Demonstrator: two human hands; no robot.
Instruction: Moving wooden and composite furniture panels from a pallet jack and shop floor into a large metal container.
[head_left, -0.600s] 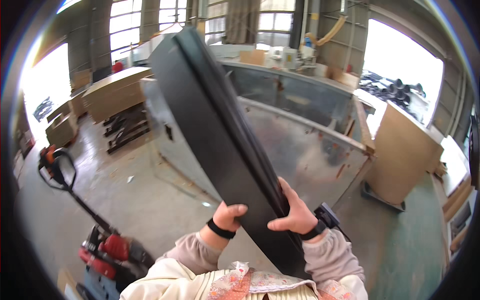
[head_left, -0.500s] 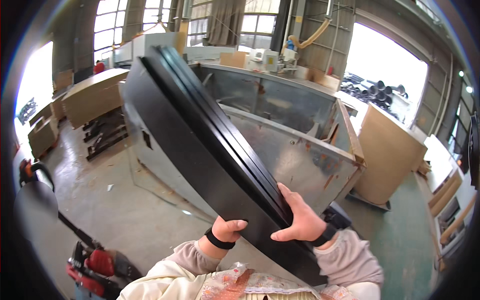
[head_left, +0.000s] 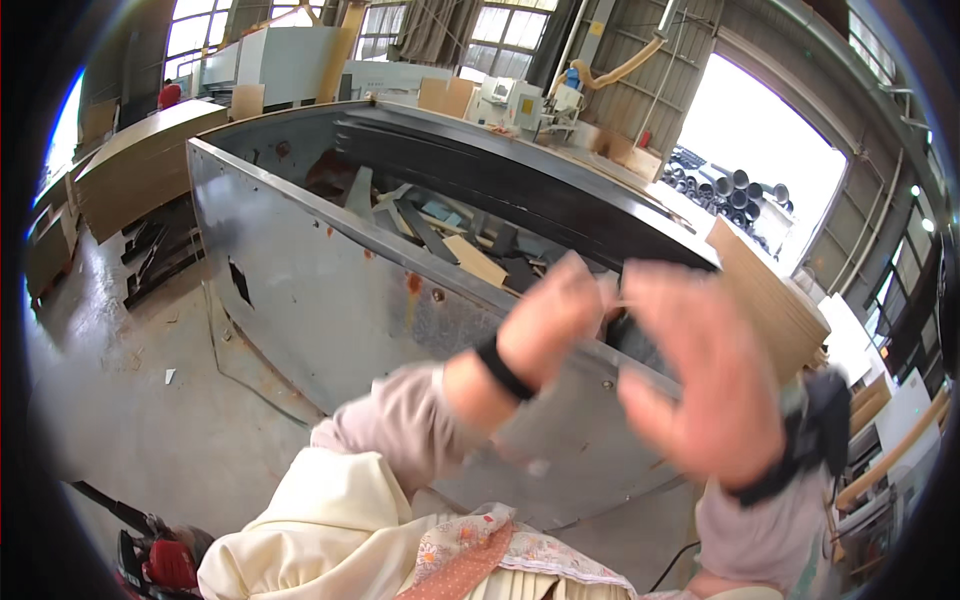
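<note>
Grey metal bin (head_left: 300, 270), open top, fills the middle. Contents: stack of long black boards (head_left: 500, 180) lying lengthwise along the far side, left end by the far left corner, right end up near the far right corner; blur and overlap, so can't tell if it touches the far wall. Nearer side holds mixed offcuts (head_left: 475, 260): grey, dark and pale wood-colored strips, heaped at odd angles, sitting lower than the boards. Near wall has rust spots and a dark cutout toward its left end. Right hand (head_left: 700, 380) is over the right stretch of the near rim (head_left: 330, 215), fingers straight, thumb well off them, palm free. Left hand (head_left: 550, 320) is just left of it at the same rim, motion-blurred; can't tell if its fingers are spread or curled, or if it touches metal. Room: bare concrete floor (head_left: 150, 350) runs along the bin's left and near left side. Tighter on the right, brown panel stack (head_left: 765, 290) close off that end. Near left, red and black pallet truck (head_left: 170, 560), cut by the picture edge. Far left, pale board stack (head_left: 140, 160), apart from the bin. Far right, dark pipes (head_left: 740, 190) piled beyond the doorway.
</note>
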